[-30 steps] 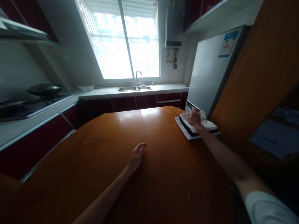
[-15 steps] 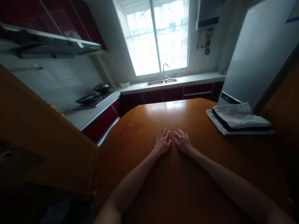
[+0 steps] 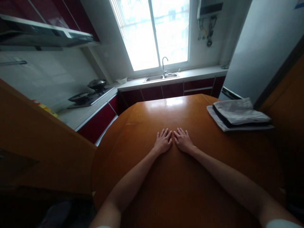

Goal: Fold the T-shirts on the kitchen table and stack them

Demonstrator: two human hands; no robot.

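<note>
Both hands now lie flat, fingers spread and holding nothing: left hand [image 3: 162, 142] beside right hand [image 3: 184, 142] mid-bench [image 3: 142, 126]; the folded cloths [image 3: 238, 115], let go, sit at two o'clock.

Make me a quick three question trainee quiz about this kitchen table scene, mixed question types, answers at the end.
1. True or false: the left hand and the right hand both lie flat on the glossy orange-brown wooden table.
2. Where is the stack of folded white and dark cloths? A: under the hands. B: at the table's far right edge. C: in the steel sink.
3. Fill in: neither hand holds ____.

Key: 1 true. 2 B. 3 anything.
</note>
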